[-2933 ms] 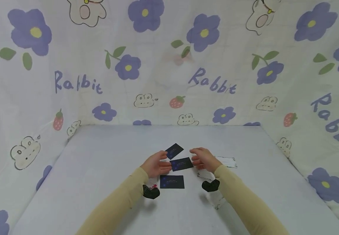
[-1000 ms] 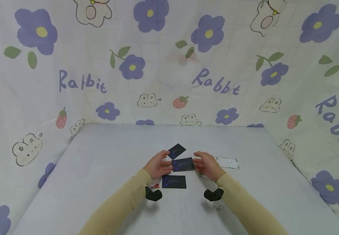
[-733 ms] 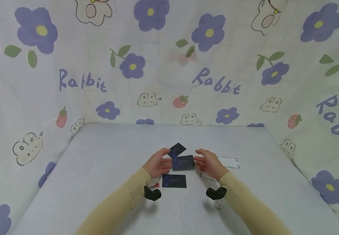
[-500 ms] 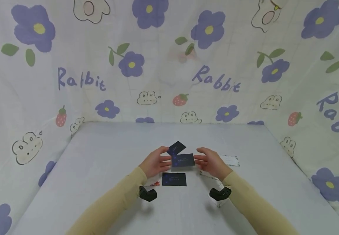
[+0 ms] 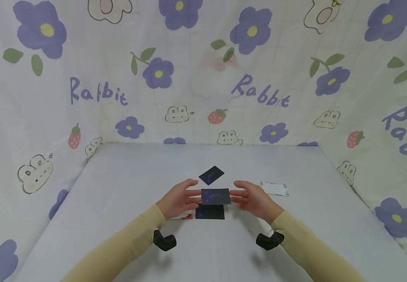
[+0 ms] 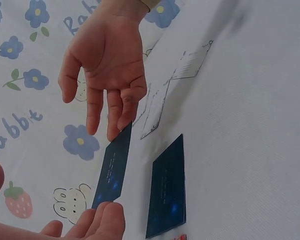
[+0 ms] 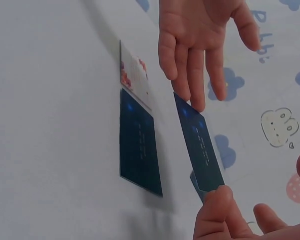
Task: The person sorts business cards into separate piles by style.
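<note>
Okay, my left fingers (image 5: 191, 193) and right fingers (image 5: 240, 193), straight, unclenched, carry the raised card (image 5: 215, 196) between them, off the counter (image 5: 136, 168); best I press its ends lightly, evenly, no bowing.

Illegible print (image 7: 203, 150) on the raised dark card (image 5: 215, 196), red-flowered card (image 5: 188, 216) part-hidden in head view

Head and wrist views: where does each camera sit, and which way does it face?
Head: on the head, facing forward and down at the table; left hand, right hand and beige sleeves show.
Left wrist: on that wrist, facing the right hand across the held navy business card; left fingers show.
Right wrist: on that wrist, facing the left hand; right fingers show.
Wrist views share that card and another navy card on the table.
</note>
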Action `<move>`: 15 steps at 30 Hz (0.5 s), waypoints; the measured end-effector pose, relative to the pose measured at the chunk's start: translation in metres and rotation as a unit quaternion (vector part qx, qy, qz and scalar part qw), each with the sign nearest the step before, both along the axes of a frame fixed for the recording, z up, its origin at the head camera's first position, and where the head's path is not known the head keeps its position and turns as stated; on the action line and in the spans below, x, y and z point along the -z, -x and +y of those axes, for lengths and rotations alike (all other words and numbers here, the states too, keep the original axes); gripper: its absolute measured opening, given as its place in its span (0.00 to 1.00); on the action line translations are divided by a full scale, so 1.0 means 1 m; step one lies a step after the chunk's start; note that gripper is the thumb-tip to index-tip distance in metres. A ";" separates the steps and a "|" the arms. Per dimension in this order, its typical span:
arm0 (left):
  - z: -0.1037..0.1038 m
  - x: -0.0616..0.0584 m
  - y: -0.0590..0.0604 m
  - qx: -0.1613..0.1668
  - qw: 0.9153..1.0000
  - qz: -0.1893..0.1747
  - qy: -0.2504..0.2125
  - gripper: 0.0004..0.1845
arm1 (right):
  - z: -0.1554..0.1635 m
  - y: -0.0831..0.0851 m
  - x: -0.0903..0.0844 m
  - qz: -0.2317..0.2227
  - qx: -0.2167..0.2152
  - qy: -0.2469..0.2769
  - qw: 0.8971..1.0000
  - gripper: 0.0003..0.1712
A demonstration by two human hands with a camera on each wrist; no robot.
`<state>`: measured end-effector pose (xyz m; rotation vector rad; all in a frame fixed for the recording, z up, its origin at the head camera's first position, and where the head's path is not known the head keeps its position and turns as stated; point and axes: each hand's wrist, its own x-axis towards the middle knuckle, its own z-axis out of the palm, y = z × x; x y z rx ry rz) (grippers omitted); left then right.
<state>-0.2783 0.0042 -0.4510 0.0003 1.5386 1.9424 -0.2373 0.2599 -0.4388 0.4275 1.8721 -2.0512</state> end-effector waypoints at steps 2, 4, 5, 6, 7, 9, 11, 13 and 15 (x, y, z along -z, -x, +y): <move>-0.002 0.000 -0.002 -0.001 1.000 -0.003 0.003 0.37 | -0.002 -0.002 0.000 0.002 -0.005 -0.002 1.000 0.37; -0.004 0.001 -0.003 -0.002 1.000 -0.006 0.005 0.36 | -0.004 -0.005 0.001 0.002 -0.010 -0.004 1.000 0.37; -0.005 0.003 -0.004 -0.004 1.000 -0.010 0.005 0.36 | -0.005 -0.006 0.001 0.001 -0.014 -0.006 1.000 0.37; -0.006 0.004 -0.004 -0.007 1.000 -0.013 0.006 0.36 | -0.005 -0.007 0.002 0.000 -0.018 -0.009 1.000 0.37; -0.006 0.005 -0.005 -0.009 1.000 -0.017 0.008 0.36 | -0.006 -0.008 0.003 -0.003 -0.019 -0.012 1.000 0.37; -0.007 0.008 -0.006 -0.013 1.000 -0.023 0.015 0.36 | -0.007 -0.010 0.006 -0.005 -0.024 -0.015 1.000 0.38; -0.007 0.009 -0.008 -0.015 0.999 -0.028 0.024 0.37 | -0.008 -0.012 0.009 -0.004 -0.029 -0.015 0.999 0.38; -0.007 0.011 -0.009 -0.016 0.999 -0.032 0.033 0.37 | -0.009 -0.013 0.012 -0.004 -0.029 -0.012 1.000 0.37; -0.007 0.012 -0.010 -0.017 0.999 -0.033 0.039 0.37 | -0.009 -0.014 0.016 -0.003 -0.032 -0.012 0.999 0.38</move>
